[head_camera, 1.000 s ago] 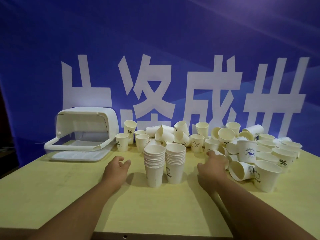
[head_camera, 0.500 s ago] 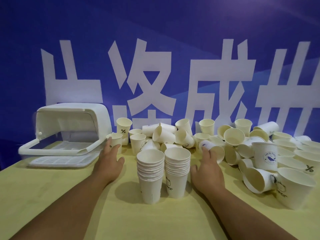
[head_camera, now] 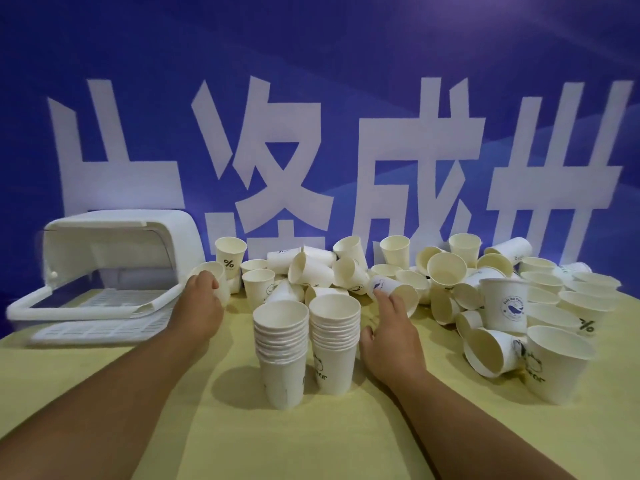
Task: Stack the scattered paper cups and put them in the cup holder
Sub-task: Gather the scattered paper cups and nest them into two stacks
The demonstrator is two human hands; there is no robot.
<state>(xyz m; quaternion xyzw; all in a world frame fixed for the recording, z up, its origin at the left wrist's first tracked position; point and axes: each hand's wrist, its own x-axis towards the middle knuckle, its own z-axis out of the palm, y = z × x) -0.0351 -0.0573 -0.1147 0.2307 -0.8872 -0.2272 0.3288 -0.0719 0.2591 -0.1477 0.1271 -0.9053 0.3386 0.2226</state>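
Gripping an upright white paper cup [head_camera: 212,275] just beside the open white plastic cup holder [head_camera: 104,268], left hand [head_camera: 199,306] fingers curled around its wall. Reaching with right hand [head_camera: 389,336], fingers spread, touching a tipped printed cup [head_camera: 394,289]. Standing between both hands on the yellow bench [head_camera: 207,427]: two stacks of nested cups [head_camera: 304,344]. Scattered cups [head_camera: 502,289] heaped at right.

Two stacks of cups [head_camera: 306,344] stand upright side by side on my bench [head_camera: 346,438]. Left of them my left hand [head_camera: 199,310] wraps its fingers [head_camera: 207,284] round an upright cup [head_camera: 216,277] just beside the open cup holder [head_camera: 104,268]. Right of them, my right hand [head_camera: 389,336] touches a tipped cup [head_camera: 394,289] at the edge of the scattered cups [head_camera: 485,289]
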